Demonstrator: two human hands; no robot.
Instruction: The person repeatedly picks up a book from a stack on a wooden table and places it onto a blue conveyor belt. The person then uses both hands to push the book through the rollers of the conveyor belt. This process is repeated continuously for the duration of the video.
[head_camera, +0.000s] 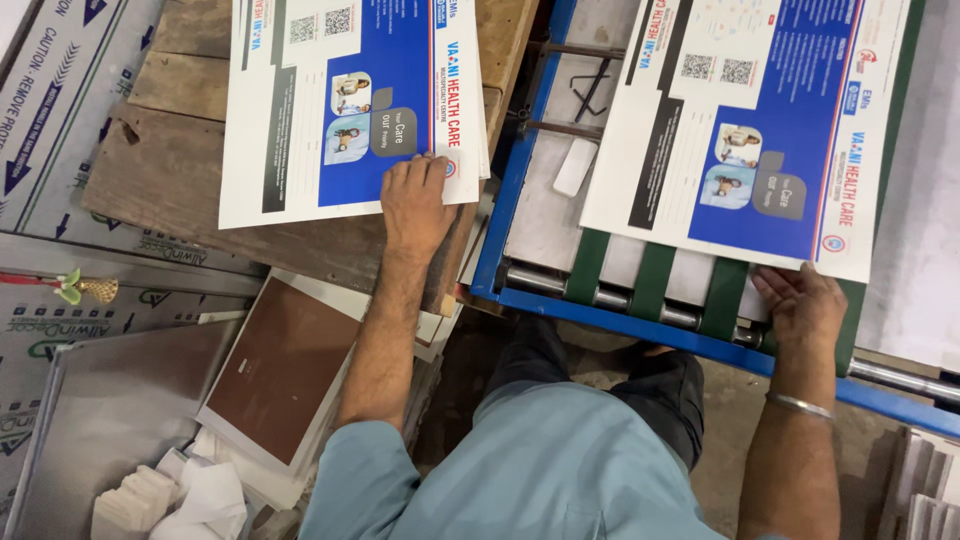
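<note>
Printed sheet (740, 120), blue & white w/ small photos and code squares, lay tilted on the feed bed of a blue-framed machine (600, 300), its lower edge over green belts (655, 280) and steel rollers (620, 297). Right hand (800, 305) was at that sheet's lower right corner, fingers curled round the edge, thumb side underneath as far as could be told — a light pinch, not a fist. A metal bangle (800, 405) sat on that wrist.

Left hand (415, 200) lay flat, palm down, fingers slightly spread, on the bottom right corner of a stack of same printed sheets (330, 110); pressing on it, nothing gripped. Stack rested on a worn wooden board (170, 160), well left of the machine, its edge just beside the blue frame.

Bare metal plate of the bed showed between the 2 sheets, w/ a small white strip (575, 165) and dark wire rods (590, 90) on it.

Further out: brown flat board (280, 370) on white sheets below the wooden board, grey metal tray (110, 410) beside it, crumpled white paper (195, 500) at the tray's corner. A small brass bell-like object w/ green bit (85, 288) lay on printed grey panels (60, 110) at far left. Person wore a light blue shirt (540, 470) & dark trousers.
</note>
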